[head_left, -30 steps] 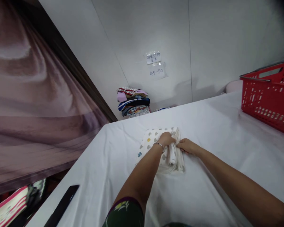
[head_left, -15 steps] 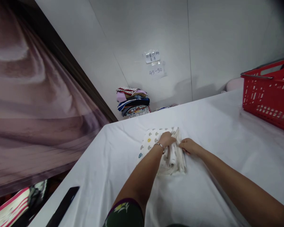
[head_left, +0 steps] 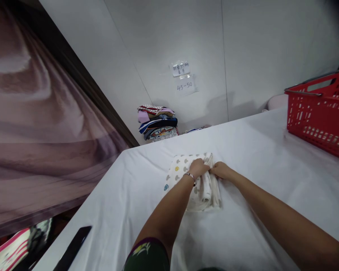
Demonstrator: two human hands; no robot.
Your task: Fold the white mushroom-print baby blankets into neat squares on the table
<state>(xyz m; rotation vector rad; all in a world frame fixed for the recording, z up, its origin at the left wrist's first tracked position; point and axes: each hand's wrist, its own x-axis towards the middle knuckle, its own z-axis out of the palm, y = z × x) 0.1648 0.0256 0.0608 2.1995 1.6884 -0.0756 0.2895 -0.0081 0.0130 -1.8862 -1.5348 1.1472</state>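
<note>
A folded white cloth [head_left: 182, 162] printed with grey shapes and a few yellow and blue ones lies on the white-covered table [head_left: 135, 188]. Its right side is gathered into several layers, with a rolled fold at the near end. My left hand [head_left: 198, 168], a bracelet at its wrist, rests on top with the fingers closed on the fold. From the right, my right hand [head_left: 222, 170] pinches the layered edge close to the left fingertips. The fingertips of both hands are partly hidden in the fabric.
A red plastic basket [head_left: 319, 116] stands at the right on the table. Beyond the far edge is a stack of folded clothes [head_left: 158, 122] against the wall. A dark flat object [head_left: 73, 246] lies at the near left, beside a hanging pinkish curtain [head_left: 53, 150].
My right hand has moved slightly left, in against the layered edge and closer to my left hand. The left hand keeps its place on the cloth.
</note>
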